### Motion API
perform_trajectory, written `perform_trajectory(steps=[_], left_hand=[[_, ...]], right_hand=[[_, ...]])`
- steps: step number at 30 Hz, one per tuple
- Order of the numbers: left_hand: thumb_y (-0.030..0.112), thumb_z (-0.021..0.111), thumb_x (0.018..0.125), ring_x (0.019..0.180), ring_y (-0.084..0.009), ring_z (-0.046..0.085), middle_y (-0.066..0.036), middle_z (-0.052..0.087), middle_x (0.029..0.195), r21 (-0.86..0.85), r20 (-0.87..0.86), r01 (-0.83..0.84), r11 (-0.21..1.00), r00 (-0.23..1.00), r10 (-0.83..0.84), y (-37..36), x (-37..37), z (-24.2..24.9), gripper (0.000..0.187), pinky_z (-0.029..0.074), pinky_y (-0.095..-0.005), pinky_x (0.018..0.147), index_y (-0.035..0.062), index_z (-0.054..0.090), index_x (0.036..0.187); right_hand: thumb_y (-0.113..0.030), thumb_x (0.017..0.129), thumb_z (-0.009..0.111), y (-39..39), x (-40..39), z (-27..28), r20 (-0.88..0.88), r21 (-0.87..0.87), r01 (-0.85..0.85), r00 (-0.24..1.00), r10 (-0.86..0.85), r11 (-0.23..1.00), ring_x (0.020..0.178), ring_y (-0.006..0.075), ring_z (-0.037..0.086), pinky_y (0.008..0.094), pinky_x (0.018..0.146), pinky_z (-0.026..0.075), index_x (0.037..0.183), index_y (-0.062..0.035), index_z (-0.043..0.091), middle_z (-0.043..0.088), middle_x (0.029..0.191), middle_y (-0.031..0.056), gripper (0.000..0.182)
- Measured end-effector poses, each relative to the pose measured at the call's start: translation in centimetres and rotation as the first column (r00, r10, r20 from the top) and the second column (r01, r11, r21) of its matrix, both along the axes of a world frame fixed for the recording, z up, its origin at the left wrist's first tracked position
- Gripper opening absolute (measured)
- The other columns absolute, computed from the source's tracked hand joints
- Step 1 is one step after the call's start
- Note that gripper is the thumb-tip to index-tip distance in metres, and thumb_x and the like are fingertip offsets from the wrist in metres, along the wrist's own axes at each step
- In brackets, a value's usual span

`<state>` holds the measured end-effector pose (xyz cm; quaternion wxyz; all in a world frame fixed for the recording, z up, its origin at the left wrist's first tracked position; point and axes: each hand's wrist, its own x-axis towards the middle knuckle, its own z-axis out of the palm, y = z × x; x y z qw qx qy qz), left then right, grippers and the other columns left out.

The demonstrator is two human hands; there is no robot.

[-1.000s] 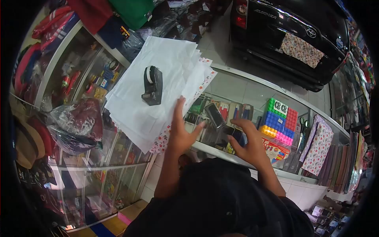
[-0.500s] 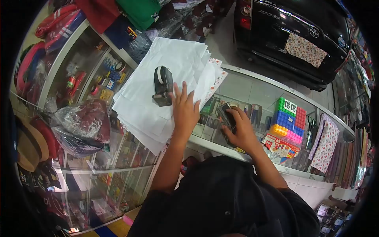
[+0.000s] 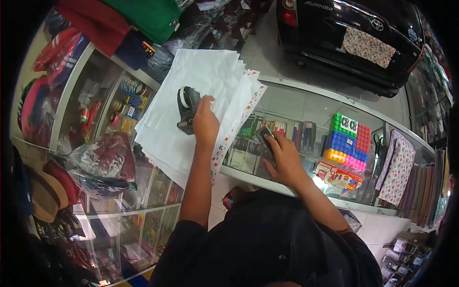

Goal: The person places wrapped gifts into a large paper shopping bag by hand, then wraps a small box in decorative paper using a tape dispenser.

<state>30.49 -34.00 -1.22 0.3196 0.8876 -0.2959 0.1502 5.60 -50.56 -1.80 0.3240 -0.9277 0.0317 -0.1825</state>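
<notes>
A black tape dispenser [image 3: 187,109] with a white roll lies on a stack of large white paper sheets [image 3: 167,76]. My left hand [image 3: 206,123] is at the dispenser's right side, its fingers curled against it and partly hidden. On the glass counter, my right hand [image 3: 286,160] has its fingers over a dark, flat rectangular object [image 3: 263,138], thumb at the near side; I cannot make out its exact kind. Floral-patterned paper [image 3: 244,112] shows along the stack's right edge.
The glass display counter [image 3: 287,103] carries a colourful building-block set [image 3: 351,141], a red toy package [image 3: 338,176], scissors [image 3: 377,143] and folded floral paper [image 3: 398,165]. Plastic-wrapped clothing [image 3: 103,162] lies to the left. A black car [image 3: 344,45] stands beyond the counter.
My left hand has gone from spread fingers beside the tape dispenser to fingers curled against it. My right hand stays on the dark object. The whole view has shifted slightly.
</notes>
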Motion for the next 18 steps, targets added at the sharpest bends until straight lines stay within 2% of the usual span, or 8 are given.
perform_trajectory(steps=[1,3,4,7,8,12,15,18], left_hand=[[0.001,0.061,0.088,0.121,-0.0439,0.062,-0.026,0.061,0.135,0.006,-0.001,0.004,1.000,1.000,-0.004,-0.2,-0.3,-0.2,0.043,0.053,-0.0477,0.095,0.0106,0.061,0.130],[0.010,0.069,0.085,0.135,-0.0441,0.051,-0.023,0.053,0.148,0.178,0.033,0.250,0.952,0.965,-0.259,-0.9,-1.3,-0.7,0.036,0.046,-0.0499,0.107,0.0113,0.067,0.121],[0.020,0.077,0.083,0.141,-0.0450,0.045,-0.018,0.050,0.154,0.170,0.017,0.228,0.959,0.972,-0.234,-1.6,-1.9,-1.0,0.038,0.039,-0.0569,0.114,0.0121,0.069,0.119],[0.022,0.077,0.085,0.142,-0.0453,0.045,-0.015,0.049,0.155,0.225,-0.102,0.146,0.963,0.987,-0.126,-2.8,-2.7,-1.0,0.037,0.038,-0.0627,0.113,0.0117,0.069,0.119],[0.017,0.076,0.086,0.135,-0.0400,0.053,-0.020,0.050,0.153,0.226,-0.128,0.140,0.964,0.985,-0.113,-2.7,-2.7,-0.5,0.039,0.045,-0.0453,0.110,0.0076,0.068,0.123],[0.015,0.074,0.086,0.133,-0.0406,0.054,-0.019,0.052,0.151,0.166,-0.106,0.202,0.965,0.977,-0.186,-2.8,-2.4,-0.2,0.050,0.046,-0.0458,0.109,0.0078,0.060,0.134],[0.002,0.063,0.085,0.128,-0.0427,0.056,-0.020,0.056,0.144,0.214,-0.084,0.247,0.945,0.968,-0.234,-3.7,-3.3,0.3,0.060,0.048,-0.0476,0.105,0.0096,0.048,0.143],[-0.002,0.060,0.083,0.133,-0.0396,0.053,-0.017,0.054,0.147,0.181,-0.104,0.231,0.956,0.971,-0.215,-3.4,-2.8,0.8,0.052,0.049,-0.0437,0.105,0.0092,0.059,0.134]], right_hand=[[-0.018,0.083,0.079,0.0,0.0,-0.2,0.015,-0.009,-0.007,1.000,0.007,1.000,0.129,0.0453,0.049,0.0511,0.109,0.040,0.147,-0.0047,0.044,0.047,0.143,0.0277,0.074],[-0.018,0.083,0.079,0.1,0.1,-0.2,0.032,-0.018,-0.014,0.999,0.014,1.000,0.128,0.0450,0.049,0.0511,0.109,0.040,0.147,-0.0041,0.044,0.047,0.142,0.0277,0.074],[-0.016,0.080,0.080,0.2,0.1,-0.2,0.062,-0.034,-0.008,0.998,0.010,0.999,0.126,0.0444,0.050,0.0504,0.107,0.041,0.145,-0.0018,0.045,0.048,0.141,0.0280,0.075],[-0.015,0.077,0.082,0.4,0.2,-0.2,0.078,-0.056,0.000,0.997,0.005,0.998,0.123,0.0442,0.051,0.0498,0.106,0.042,0.143,0.0007,0.046,0.048,0.139,0.0288,0.076],[-0.015,0.077,0.082,0.4,0.2,-0.2,0.078,-0.056,-0.001,0.997,0.006,0.998,0.123,0.0442,0.051,0.0500,0.106,0.041,0.143,0.0009,0.046,0.048,0.139,0.0289,0.077],[-0.014,0.078,0.081,0.4,0.1,-0.4,0.071,-0.043,-0.017,0.997,0.020,0.999,0.122,0.0441,0.051,0.0507,0.106,0.041,0.144,0.0015,0.045,0.048,0.138,0.0287,0.077],[-0.014,0.078,0.080,0.5,0.0,-0.3,0.074,-0.040,-0.013,0.997,0.016,0.999,0.121,0.0441,0.052,0.0503,0.106,0.041,0.144,0.0020,0.044,0.047,0.137,0.0282,0.077],[-0.013,0.078,0.080,0.4,0.0,-0.6,0.083,-0.032,-0.026,0.996,0.029,0.999,0.120,0.0443,0.052,0.0499,0.106,0.041,0.145,0.0021,0.044,0.046,0.137,0.0283,0.078]])
